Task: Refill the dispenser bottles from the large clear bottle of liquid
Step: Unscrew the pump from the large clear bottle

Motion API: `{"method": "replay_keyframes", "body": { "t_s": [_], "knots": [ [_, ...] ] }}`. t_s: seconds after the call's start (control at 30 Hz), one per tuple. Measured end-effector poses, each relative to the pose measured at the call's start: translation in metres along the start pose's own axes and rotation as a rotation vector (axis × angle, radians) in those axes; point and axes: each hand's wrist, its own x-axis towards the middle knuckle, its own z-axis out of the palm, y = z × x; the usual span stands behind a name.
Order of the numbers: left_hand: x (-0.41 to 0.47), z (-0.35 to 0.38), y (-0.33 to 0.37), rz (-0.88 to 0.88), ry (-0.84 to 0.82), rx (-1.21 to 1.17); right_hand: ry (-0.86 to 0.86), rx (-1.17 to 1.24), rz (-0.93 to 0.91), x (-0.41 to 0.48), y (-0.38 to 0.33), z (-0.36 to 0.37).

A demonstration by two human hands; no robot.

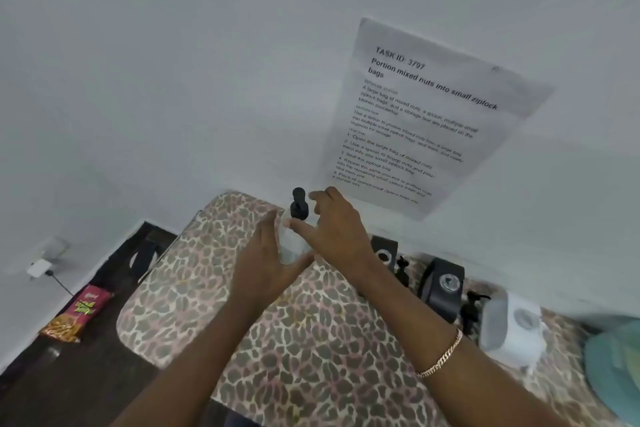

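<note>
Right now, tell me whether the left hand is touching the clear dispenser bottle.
Touching. The head view shows the left hand cupping the clear dispenser bottle's side, no gap visible, though motion blur softens the edge.

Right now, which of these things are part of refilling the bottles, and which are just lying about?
Part of the job:
clear dispenser bottle with black pump, between left hand and right hand
two black dispenser bottles by the wall
two loose black pumps

Lying about:
snack packet on the floor
printed sheet on the wall
white container
charger plug
</note>
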Motion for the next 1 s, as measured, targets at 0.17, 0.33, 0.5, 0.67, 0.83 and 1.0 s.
{"method": "replay_keyframes", "body": {
  "t_s": [0.17, 0.33, 0.5, 0.67, 0.83, 1.0],
  "knots": [
    [0.003, 0.032, -0.013, -0.037, 0.127, -0.075, 0.095, 0.016, -0.042, 0.007, 0.008, 0.017],
    [0.005, 0.054, -0.027, -0.030, 0.229, -0.071, 0.176, 0.069, -0.103, 0.004, 0.013, 0.022],
    [0.005, 0.063, -0.030, 0.004, 0.308, -0.065, 0.245, 0.111, -0.162, 0.001, 0.017, 0.032],
    [-0.001, 0.063, -0.028, 0.023, 0.374, -0.103, 0.290, 0.108, -0.184, -0.005, 0.015, 0.035],
    [-0.024, 0.055, -0.017, 0.092, 0.453, -0.104, 0.309, 0.108, -0.214, -0.034, 0.009, 0.024],
    [-0.059, 0.046, 0.000, 0.151, 0.430, -0.156, 0.362, 0.143, -0.209, -0.079, 0.007, 0.011]
  ]
}}
